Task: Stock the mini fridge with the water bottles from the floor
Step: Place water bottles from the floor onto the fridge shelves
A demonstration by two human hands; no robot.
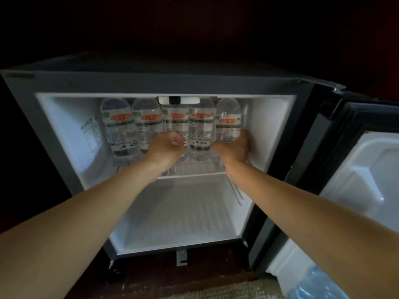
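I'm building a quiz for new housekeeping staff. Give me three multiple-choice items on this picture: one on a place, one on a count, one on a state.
1. Where do the water bottles stand?
A. on the upper shelf
B. on the fridge floor
C. in the door rack

2. How many bottles are in the row?
A. three
B. five
C. seven

3. The fridge door is:
A. shut
B. taken off
C. swung open

Answers:
1 A, the bottles stand upright on the wire shelf, and the space below it holds none.
2 B, five labelled bottles show side by side.
3 C, the door hangs open at the right, its white inner liner showing.
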